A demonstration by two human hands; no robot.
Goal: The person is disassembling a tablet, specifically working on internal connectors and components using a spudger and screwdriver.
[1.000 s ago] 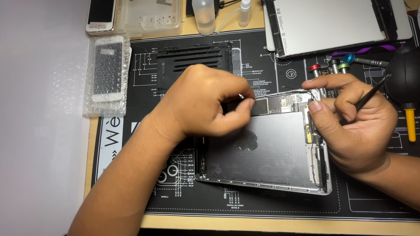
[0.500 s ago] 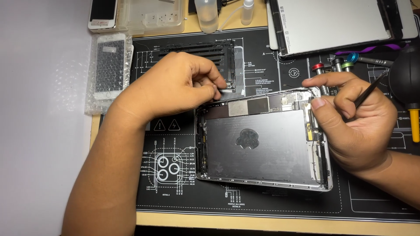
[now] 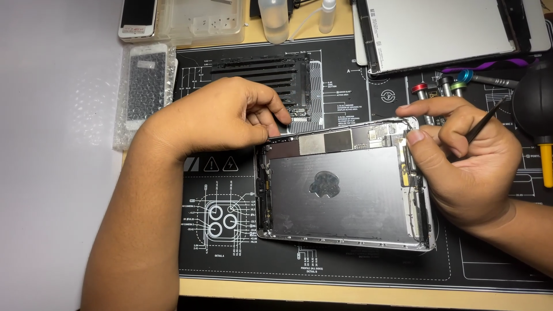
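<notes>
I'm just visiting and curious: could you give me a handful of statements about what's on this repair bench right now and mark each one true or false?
1. The opened grey metal tablet shell lies on a black printed work mat. True.
2. The right hand holds a thin black tool. True.
3. The left hand grips a red screwdriver. False: its fingers rest at the shell's top left corner.
4. The bubble-wrapped phone screen lies inside the shell. False: it lies off to the left.

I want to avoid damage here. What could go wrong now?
1. The right hand holds tweezers near the exposed board of the open tablet; a slip might scratch it.
2. The left hand presses on the tablet's top edge, possibly straining parts there.
</notes>
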